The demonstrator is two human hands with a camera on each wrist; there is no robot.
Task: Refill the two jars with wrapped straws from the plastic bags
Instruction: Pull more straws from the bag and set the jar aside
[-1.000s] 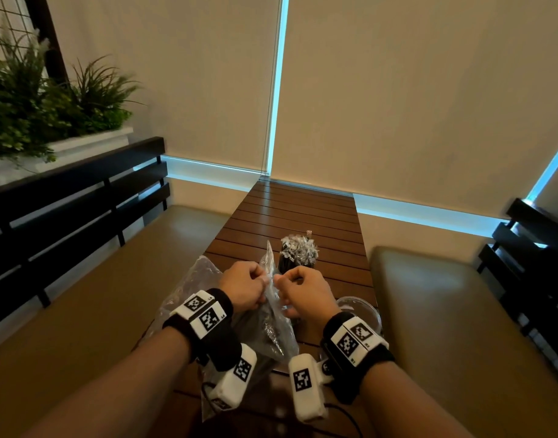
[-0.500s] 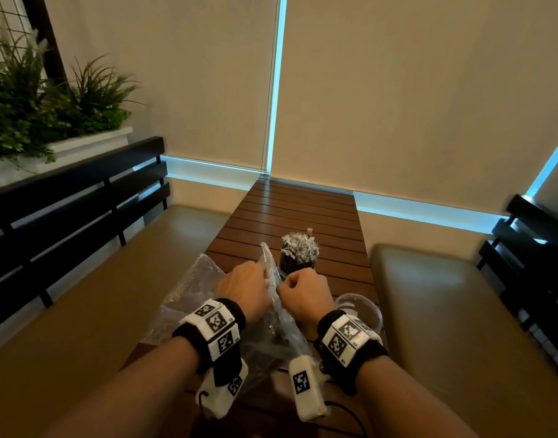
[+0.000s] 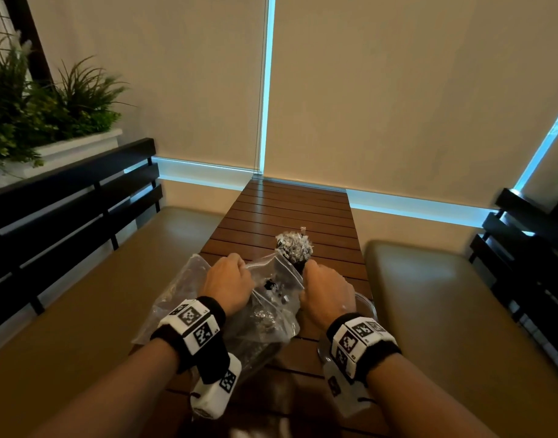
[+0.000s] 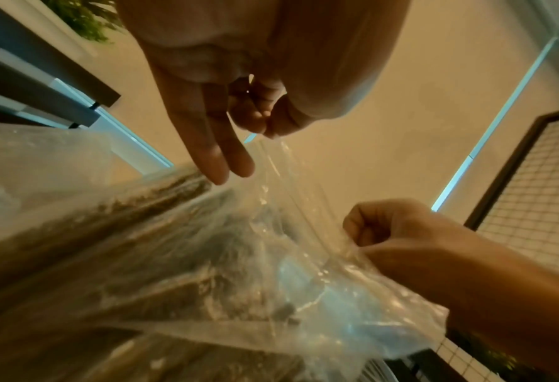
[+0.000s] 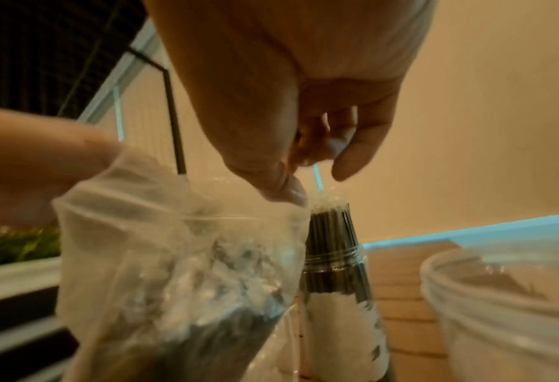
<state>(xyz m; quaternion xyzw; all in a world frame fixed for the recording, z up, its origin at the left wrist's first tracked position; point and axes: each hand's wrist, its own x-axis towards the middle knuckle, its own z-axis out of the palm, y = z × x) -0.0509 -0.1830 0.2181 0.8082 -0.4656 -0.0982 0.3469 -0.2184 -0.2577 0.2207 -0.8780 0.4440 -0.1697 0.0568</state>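
Note:
A clear plastic bag [image 3: 273,292] of dark wrapped straws stands on the wooden table [image 3: 287,210], its mouth spread between my hands. My left hand [image 3: 229,276] pinches the bag's left rim between thumb and forefinger [image 4: 261,124], its other fingers straight. My right hand [image 3: 323,287] pinches the right rim [image 5: 292,186]. Just behind the bag [image 5: 180,271] stands a clear jar [image 3: 295,248] packed with wrapped straws [image 5: 331,232]. A second clear jar [image 3: 366,305] sits at the right by my right wrist; its rim [image 5: 487,268] is close in the right wrist view.
Another clear plastic bag [image 3: 179,289] lies on the table's left side behind my left hand. Padded benches [image 3: 445,311] with dark slatted backs flank the narrow table. A planter with green plants [image 3: 34,121] stands at the far left. Blinds close off the far end.
My hands have moved apart, left going left and right going right. The bag's mouth, pinched together before, is now pulled wide open between them.

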